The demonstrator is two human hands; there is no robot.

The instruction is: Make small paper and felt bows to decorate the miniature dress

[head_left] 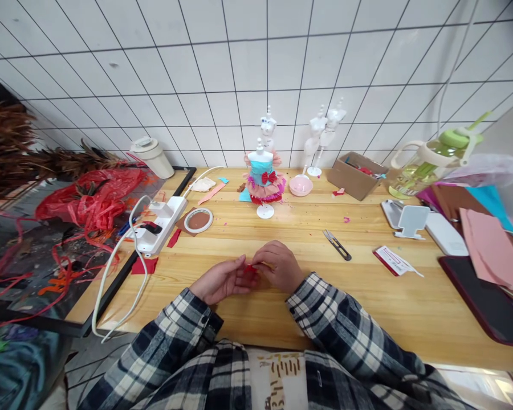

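Observation:
My left hand (217, 280) and my right hand (279, 264) meet over the wooden table (367, 302), near its front edge. Both pinch a small red piece (250, 270) held between the fingertips. Its material is too small to tell. Both sleeves are dark plaid. Straight behind the hands stands a small mannequin (263, 173) in a blue top with a red bow and a pink and red ruffled skirt.
Thread snips (337, 245) lie right of my hands, with a tag (393, 261) further right. A white power strip (162, 223) and round mirror (198, 220) sit left. Bare white mannequins (320, 136), a pink bowl (301, 185), a cardboard box (355, 174) and felt sheets (491, 239) stand behind and right.

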